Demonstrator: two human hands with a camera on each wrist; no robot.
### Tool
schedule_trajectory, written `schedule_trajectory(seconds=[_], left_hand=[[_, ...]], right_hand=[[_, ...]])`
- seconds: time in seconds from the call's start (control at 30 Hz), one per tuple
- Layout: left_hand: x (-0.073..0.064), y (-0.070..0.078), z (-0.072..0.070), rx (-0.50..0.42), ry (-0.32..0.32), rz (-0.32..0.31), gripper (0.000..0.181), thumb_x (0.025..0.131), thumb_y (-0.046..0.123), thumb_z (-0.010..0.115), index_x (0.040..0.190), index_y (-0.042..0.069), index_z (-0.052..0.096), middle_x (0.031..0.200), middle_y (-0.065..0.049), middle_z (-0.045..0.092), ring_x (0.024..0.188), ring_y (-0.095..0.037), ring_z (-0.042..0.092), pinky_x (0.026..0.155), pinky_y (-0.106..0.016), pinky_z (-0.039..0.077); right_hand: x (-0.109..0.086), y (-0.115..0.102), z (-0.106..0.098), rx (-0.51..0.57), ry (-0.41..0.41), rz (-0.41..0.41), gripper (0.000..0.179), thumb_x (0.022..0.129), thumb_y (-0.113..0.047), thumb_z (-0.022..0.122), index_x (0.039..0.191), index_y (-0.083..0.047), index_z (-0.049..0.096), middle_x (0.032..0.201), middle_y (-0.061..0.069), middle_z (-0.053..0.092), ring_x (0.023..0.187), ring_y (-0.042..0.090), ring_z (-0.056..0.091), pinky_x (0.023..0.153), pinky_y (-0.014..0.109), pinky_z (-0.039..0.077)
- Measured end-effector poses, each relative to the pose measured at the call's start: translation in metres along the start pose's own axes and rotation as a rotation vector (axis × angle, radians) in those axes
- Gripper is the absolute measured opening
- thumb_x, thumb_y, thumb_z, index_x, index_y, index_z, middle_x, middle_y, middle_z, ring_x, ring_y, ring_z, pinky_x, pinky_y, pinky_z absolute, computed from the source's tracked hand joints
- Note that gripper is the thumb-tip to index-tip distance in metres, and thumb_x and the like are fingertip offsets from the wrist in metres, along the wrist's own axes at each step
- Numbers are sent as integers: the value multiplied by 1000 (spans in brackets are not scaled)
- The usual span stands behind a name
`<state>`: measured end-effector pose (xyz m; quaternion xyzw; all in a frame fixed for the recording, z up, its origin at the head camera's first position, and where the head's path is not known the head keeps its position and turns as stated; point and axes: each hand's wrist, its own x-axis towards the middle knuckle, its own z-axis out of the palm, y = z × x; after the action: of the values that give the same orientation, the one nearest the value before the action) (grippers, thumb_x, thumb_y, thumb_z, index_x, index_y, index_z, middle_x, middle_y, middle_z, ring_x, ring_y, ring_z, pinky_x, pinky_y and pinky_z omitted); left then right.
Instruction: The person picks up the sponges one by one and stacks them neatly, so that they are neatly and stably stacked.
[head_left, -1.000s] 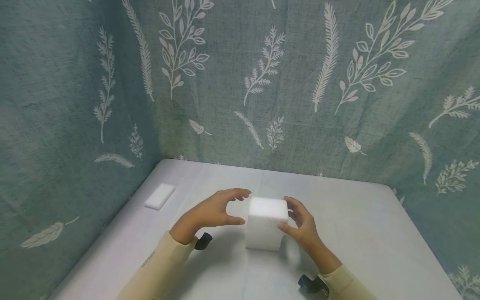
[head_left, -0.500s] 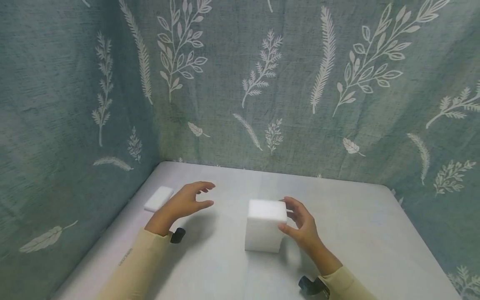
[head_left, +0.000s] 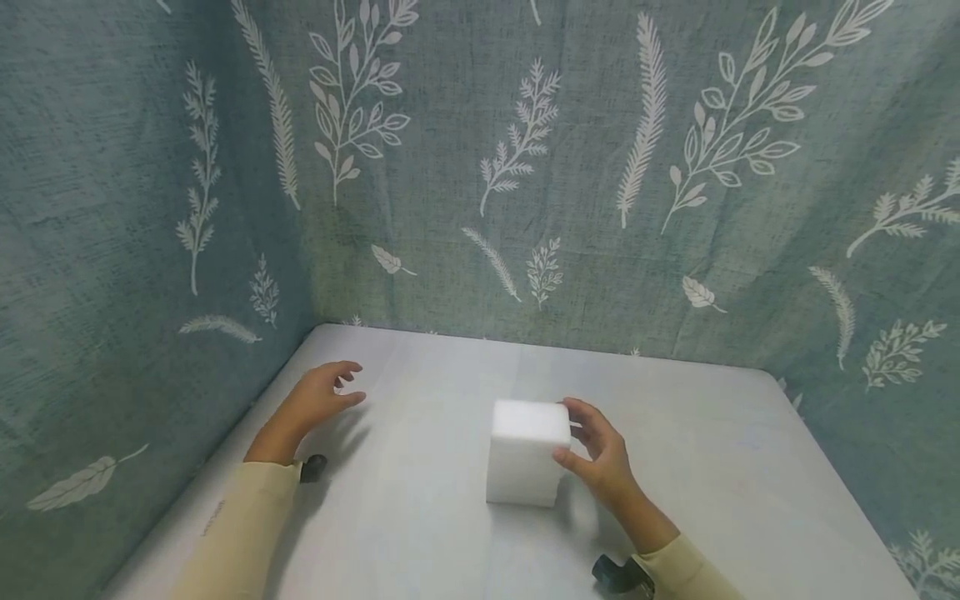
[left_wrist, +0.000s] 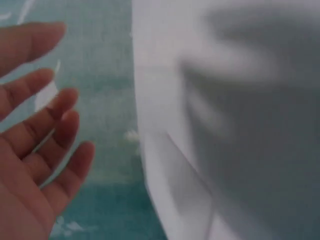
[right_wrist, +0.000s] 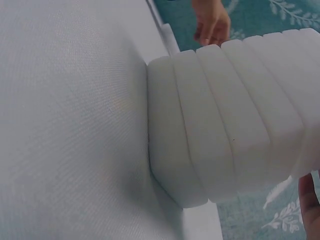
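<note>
A stack of several white, rounded-edge foam blocks, like melamine sponges (head_left: 525, 462), stands upright on the white table. In the right wrist view the seams between the layers show plainly. My right hand (head_left: 606, 457) holds the upper right side of the stack, thumb at the front and fingers behind. Off to the left, my left hand (head_left: 317, 398) hovers over the table with loosely bent fingers and nothing in them. Below it a single white sponge (left_wrist: 181, 187) lies flat in the left wrist view; in the head view the hand and forearm hide it.
The white table (head_left: 675, 417) has rounded far corners. A green-blue curtain (head_left: 450, 167) with pale leaf prints hangs along its back and sides. Both wrists carry a small black camera (head_left: 621, 575).
My left hand has moved left, away from the stack and over to the single sponge, which it now covers in the head view. My right hand has stayed at the stack.
</note>
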<state>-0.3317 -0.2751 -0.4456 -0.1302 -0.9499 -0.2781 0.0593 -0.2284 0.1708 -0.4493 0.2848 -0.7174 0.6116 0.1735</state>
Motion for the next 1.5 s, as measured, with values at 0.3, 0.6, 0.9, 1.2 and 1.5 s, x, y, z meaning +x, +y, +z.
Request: schedule_trajectory(seconds=[0.3,0.6,0.9,1.2,1.5], left_hand=[[-8,-25,-9,33,24,-177,52,86,17,71,129,-5,53,120,-31,54,106,-45,53,84,-57,45],[-11,-41,-13,49,-27,-300,62,85,20,73,135,-5,47,125,-33,50,113,-48,48,89,-62,41],[-16,-47,-17,102,-29,-343,73,81,21,77,136,-11,41,135,-38,37,124,-54,35,100,-64,31],[-13,-59,-13,52,-85,-441,86,79,27,80,141,-10,33,140,-38,33,126,-56,33,100,-66,30],[-14,-59,-7,13,-104,-537,85,82,26,77,145,-5,30,138,-38,31,116,-53,39,94,-69,34]], right_hand=[[-2,-2,3,-12,15,24,59,75,13,71,130,12,48,125,22,55,116,15,55,95,25,45],[-5,25,1,-14,30,19,63,76,12,72,134,3,49,127,17,55,116,17,55,96,26,45],[-2,12,3,1,32,10,61,76,14,71,132,7,49,126,21,55,116,19,55,96,26,45],[-3,9,6,-18,43,43,63,76,11,72,134,5,48,128,17,55,118,18,53,97,23,43],[0,-8,7,-30,35,50,59,76,11,71,131,10,48,125,21,55,116,17,54,97,24,43]])
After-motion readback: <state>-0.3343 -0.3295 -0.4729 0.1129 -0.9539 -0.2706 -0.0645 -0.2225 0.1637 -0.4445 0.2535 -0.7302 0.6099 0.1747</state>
